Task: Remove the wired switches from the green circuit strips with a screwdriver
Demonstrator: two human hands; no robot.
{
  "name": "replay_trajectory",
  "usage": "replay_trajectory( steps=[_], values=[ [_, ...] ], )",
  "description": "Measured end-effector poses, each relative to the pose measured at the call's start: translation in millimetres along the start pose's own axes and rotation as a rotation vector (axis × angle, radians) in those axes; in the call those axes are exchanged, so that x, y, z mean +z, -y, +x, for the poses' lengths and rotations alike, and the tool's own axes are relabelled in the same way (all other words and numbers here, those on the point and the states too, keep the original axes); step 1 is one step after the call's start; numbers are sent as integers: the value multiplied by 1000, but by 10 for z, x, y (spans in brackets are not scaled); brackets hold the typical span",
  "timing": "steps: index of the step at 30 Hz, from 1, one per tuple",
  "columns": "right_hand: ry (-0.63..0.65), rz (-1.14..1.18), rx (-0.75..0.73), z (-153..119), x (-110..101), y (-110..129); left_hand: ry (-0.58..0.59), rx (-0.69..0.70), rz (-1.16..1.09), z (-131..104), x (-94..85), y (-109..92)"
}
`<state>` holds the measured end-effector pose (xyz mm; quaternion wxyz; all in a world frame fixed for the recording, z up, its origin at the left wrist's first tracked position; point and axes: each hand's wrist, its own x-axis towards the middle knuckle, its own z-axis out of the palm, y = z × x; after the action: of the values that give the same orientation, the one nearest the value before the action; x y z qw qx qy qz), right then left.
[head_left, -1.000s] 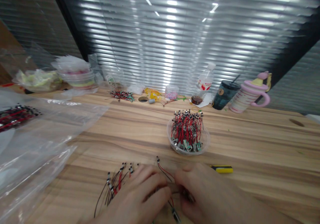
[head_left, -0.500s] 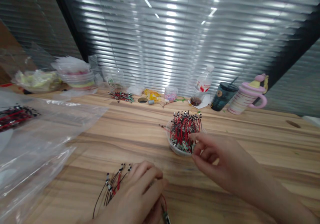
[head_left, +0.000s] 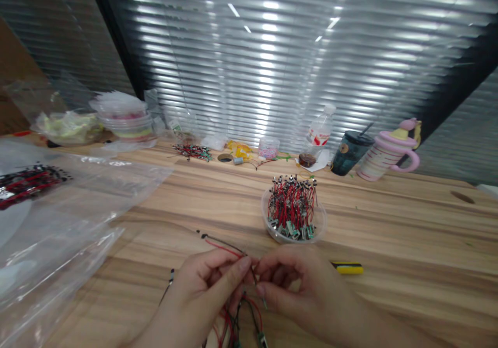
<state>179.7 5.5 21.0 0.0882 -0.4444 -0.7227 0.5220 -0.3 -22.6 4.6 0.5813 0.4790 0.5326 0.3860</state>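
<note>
Between my two hands, low in the middle, is a wired circuit board whose red and black wires (head_left: pixel 223 247) stretch up and left to a small black end piece. My left hand (head_left: pixel 212 286) is closed, thumb and forefinger pinching the wires. Beside it, my right hand (head_left: pixel 295 280) pinches the thin end that points down between the hands. More wired boards (head_left: pixel 231 322) lie under my left hand, partly hidden by it. Just beyond my hands stands a clear round bowl (head_left: pixel 265 218) packed with wired boards (head_left: pixel 291 203), their wires upright and green boards at the bottom.
A yellow and black tool (head_left: pixel 348 268) lies right of my right hand. Plastic sheeting (head_left: pixel 97 197) with a wire bundle (head_left: pixel 31 182) covers the left. Along the back are a wire pile (head_left: pixel 192 152), tubs (head_left: pixel 124 114), a bottle (head_left: pixel 319 133), a dark tumbler (head_left: pixel 350 151) and a pink mug (head_left: pixel 385 156).
My right hand has moved from the bowl back to my left hand. My left hand has lifted wires from the bunch, and both hands now hold one wired board. The yellow tool has come into view.
</note>
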Motion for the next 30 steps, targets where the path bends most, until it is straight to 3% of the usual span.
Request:
replay_trajectory(
  steps=[4, 10, 13, 14, 16, 19, 21, 23, 25, 30],
  values=[
    [37, 18, -14, 16, 5, -44, 11, 63, -113, -15, 14, 13],
    [310, 308, 63, -11, 2, 39, 334, -160, -631, -59, -46, 4],
    [334, 270, 70, -97, -79, 125, 470, -109, -663, -90, -85, -19],
    [284, 195, 75, -132, -138, 154, 471, -77, -635, -96, -92, -19],
    [45, -27, 81, -196, -315, 201, 445, -31, -545, -98, -97, -12],
    [-574, -335, 31, -256, -662, 212, 360, -96, -386, -82, -90, -3],
    [-820, -477, 98, -256, -856, 176, 323, -160, -313, -67, -84, -7],
    [-846, -555, 222, -222, -954, 121, 329, -193, -289, -51, -83, -13],
    [-767, -594, 310, -161, -951, 65, 339, -196, -268, -39, -83, -17],
    [-641, -659, 307, -9, -795, -25, 357, -211, -244, -48, -75, -27]
  ],
)
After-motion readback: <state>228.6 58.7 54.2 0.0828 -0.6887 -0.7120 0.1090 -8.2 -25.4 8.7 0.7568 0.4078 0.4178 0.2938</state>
